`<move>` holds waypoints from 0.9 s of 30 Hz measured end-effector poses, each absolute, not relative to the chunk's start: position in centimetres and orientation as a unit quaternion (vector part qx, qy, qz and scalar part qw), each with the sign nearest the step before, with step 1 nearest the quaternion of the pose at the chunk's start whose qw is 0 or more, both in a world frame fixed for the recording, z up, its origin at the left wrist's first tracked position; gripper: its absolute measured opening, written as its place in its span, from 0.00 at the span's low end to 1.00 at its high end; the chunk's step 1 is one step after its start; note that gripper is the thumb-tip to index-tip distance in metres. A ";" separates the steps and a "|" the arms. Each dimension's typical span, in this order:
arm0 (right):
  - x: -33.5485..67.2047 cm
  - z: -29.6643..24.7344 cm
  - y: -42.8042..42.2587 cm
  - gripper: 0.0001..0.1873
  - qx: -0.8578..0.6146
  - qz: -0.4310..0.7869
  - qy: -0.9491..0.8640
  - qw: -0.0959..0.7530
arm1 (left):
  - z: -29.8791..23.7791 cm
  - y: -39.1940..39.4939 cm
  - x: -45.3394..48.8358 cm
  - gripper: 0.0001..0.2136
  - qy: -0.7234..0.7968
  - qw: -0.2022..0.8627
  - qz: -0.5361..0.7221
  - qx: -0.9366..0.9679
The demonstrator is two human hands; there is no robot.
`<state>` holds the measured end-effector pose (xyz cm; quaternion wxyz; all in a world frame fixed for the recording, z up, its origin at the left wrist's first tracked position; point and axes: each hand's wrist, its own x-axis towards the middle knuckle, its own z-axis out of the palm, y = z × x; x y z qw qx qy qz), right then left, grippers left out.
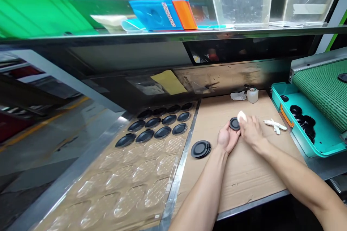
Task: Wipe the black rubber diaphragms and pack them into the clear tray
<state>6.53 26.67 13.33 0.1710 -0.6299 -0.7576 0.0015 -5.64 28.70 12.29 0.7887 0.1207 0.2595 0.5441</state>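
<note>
My left hand (pixel 228 138) is closed around the edge of a round black disc-shaped part (pixel 234 123), palm up, above the cardboard. In my right hand (pixel 252 130) is a white wiping pad (pixel 241 116), pinched in the fingers at the disc's upper right edge. A small stack of similar black discs (pixel 200 149) lies on the cardboard left of my left forearm. Further left, a clear plastic blister tray (pixel 135 173) has black discs (pixel 162 132) in its far rows; its nearer pockets hold none.
A teal bin (pixel 325 149) with several black parts stands at the right, beside a green conveyor belt (pixel 322 83). White crumpled scraps (pixel 275 125) and a small dispenser bottle (pixel 252 95) sit on the cardboard (pixel 217 110). A metal shelf edge (pixel 173 36) crosses above.
</note>
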 end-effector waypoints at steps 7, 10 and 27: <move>10.2 12.8 28.4 0.20 -0.684 -0.017 -0.710 0.166 | 13.0 28.7 -6.1 0.21 0.262 0.797 0.542 0.052; 10.2 12.3 28.5 0.19 -0.681 -0.009 -0.717 0.151 | 13.1 28.8 -6.2 0.23 0.258 0.803 0.537 0.025; 9.2 11.7 28.4 0.21 -0.605 0.021 -0.714 0.351 | 12.3 28.4 -5.7 0.17 0.254 0.771 0.573 0.116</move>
